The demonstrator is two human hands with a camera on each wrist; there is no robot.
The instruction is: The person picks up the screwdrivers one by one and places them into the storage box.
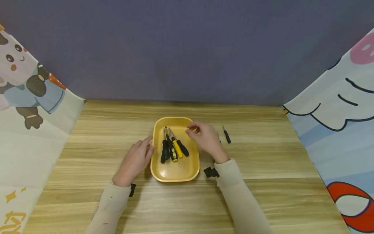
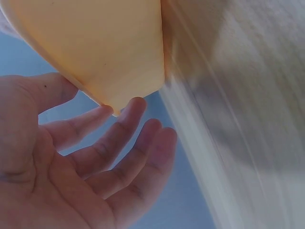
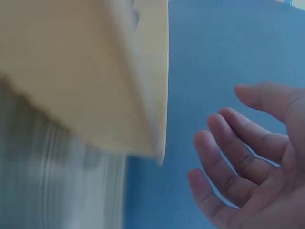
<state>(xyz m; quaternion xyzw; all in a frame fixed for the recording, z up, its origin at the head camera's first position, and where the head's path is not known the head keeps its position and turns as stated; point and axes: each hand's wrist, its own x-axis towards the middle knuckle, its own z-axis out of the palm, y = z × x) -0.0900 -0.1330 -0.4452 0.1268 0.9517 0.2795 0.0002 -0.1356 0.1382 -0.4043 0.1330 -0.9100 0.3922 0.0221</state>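
Observation:
A yellow tray (image 1: 175,177) holds several screwdrivers lying side by side, among them a black one (image 1: 165,152), a black-and-yellow one (image 1: 173,153), a yellow one (image 1: 178,149) and another black one (image 1: 183,149). At the tray's left rim is my left hand (image 1: 135,159); in the left wrist view its thumb and index fingertip touch the rim, fingers loosely bent. My right hand (image 1: 205,138) hovers over the right rim, thumb and index apart. Nothing is in it, and the right wrist view shows its relaxed fingers (image 3: 228,131) apart from the tray wall (image 3: 62,71).
Right of the tray a small dark screwdriver (image 1: 227,136) lies on the wooden table (image 1: 263,156). Beside it, another thin tool (image 1: 219,138) is partly hidden by the right hand. A dark blue-grey panel (image 1: 187,52) stands behind the table, with printed cartoon panels on both sides.

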